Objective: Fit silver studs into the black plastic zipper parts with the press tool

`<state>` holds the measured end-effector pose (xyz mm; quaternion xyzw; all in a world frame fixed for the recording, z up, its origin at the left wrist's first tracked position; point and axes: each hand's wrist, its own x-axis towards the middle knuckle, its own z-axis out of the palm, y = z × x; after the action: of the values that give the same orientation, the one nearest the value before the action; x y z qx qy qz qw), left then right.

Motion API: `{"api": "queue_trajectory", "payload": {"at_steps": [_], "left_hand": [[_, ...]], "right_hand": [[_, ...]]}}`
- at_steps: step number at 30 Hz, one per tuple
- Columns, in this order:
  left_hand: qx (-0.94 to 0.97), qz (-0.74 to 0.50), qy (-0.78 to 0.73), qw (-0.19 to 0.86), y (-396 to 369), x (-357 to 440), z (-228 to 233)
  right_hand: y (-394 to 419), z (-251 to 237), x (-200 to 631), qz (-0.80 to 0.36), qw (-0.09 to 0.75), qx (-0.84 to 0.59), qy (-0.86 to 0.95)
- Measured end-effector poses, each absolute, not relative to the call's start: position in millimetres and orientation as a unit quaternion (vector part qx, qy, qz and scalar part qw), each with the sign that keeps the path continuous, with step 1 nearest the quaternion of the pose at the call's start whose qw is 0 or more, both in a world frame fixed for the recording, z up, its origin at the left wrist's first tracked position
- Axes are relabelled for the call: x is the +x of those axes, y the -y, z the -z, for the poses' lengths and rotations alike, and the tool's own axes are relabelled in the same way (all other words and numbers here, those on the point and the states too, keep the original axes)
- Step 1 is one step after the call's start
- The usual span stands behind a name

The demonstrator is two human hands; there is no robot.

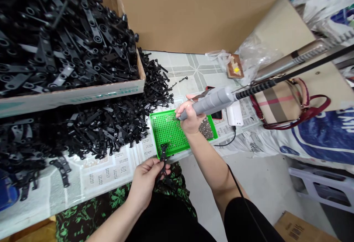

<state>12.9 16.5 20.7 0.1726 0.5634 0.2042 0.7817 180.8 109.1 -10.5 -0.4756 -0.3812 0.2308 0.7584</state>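
Note:
My right hand (190, 118) is wrapped round a grey electric screwdriver (212, 102), whose tip points down and left over a green perforated tray (155, 133). Small metal screws (206, 128) lie heaped in the tray's right part, and single ones dot its holes. Between the thumb and fingers of my left hand (149, 172) is a black plastic part (164, 153) with round ends, held at the tray's near left corner. The screwdriver's tip is partly hidden by my fingers.
A cardboard box (118, 89) full of black plastic parts stands at the left. More black parts (110, 124) are piled before it. Right of the tray lie a white device (234, 114) with a cable and a striped handbag (279, 102). A brown block (235, 66) sits behind.

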Motion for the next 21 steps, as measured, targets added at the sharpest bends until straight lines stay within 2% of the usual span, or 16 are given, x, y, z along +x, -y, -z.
{"api": "queue_trajectory", "payload": {"at_steps": [4,9,11,16,21], "left_hand": [[0.204,-0.187,-0.557,0.783,-19,9,-19],[0.232,-0.166,-0.536,0.794,-23,5,-14],[0.241,-0.169,-0.536,0.791,-23,5,-12],[0.263,-0.183,-0.534,0.783,-20,6,-10],[0.272,-0.183,-0.538,0.777,-19,5,-10]], "right_hand": [[-110,6,187,-0.314,0.726,-0.439,0.426],[-114,-8,193,-0.444,0.628,-0.430,0.473],[-114,-12,187,-0.405,0.626,-0.487,0.453],[-107,-12,160,-0.142,0.688,-0.636,0.320],[-109,-3,163,-0.181,0.694,-0.610,0.337]]}}
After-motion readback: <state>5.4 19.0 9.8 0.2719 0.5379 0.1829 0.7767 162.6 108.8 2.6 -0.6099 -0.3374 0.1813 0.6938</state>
